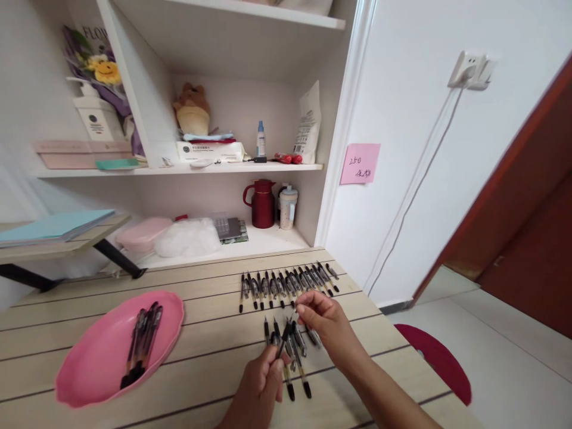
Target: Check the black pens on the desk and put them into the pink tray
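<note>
My left hand (263, 378) is closed around a black pen (285, 337), its tip tilted up and away from me. Close to that tip, my right hand (322, 319) pinches something small and pale that I cannot make out clearly. Under both hands lies a front group of black and clear pens (300, 369), partly hidden by my fingers. Behind it, a long row of similar pens (271, 289) and caps lies side by side across the table. To the left, a pink scalloped plate (84, 357) holds several dark pens (143, 339) in a bundle.
The striped wooden table (210, 357) meets a white shelf unit (286, 238) at the back. A dark red jug (263, 204) and a pale cup (288, 208) stand there. A small raised stand (89, 232) is at left, a red stool (438, 363) at right.
</note>
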A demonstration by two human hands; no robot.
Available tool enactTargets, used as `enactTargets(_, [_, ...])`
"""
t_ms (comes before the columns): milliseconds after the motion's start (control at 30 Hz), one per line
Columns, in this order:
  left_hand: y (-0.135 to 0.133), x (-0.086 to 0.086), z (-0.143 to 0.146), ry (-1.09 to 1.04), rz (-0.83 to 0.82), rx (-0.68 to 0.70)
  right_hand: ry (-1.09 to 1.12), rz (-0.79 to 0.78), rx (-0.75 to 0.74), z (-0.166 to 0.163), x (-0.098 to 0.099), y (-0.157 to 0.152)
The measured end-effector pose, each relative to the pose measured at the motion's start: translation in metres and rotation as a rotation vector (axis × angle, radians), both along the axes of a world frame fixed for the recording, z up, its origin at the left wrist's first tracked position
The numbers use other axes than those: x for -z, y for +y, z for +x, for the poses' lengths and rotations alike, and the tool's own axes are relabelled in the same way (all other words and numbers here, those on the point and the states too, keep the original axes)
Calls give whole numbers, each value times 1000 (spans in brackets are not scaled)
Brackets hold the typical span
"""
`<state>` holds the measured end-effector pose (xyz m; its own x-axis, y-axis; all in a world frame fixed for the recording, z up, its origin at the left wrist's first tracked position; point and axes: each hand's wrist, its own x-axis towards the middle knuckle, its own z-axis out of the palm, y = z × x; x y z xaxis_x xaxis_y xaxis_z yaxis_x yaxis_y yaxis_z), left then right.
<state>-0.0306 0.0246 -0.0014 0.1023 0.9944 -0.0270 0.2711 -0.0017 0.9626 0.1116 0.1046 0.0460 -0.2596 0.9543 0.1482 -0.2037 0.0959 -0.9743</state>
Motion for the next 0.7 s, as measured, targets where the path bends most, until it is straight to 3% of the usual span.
enactTargets(200, [1,0,-3,27,18,40,-89,28,-113,1,6,0])
enactTargets(700, [-2,-13,-6,150,45,31,-55,15,-148,3,9,1])
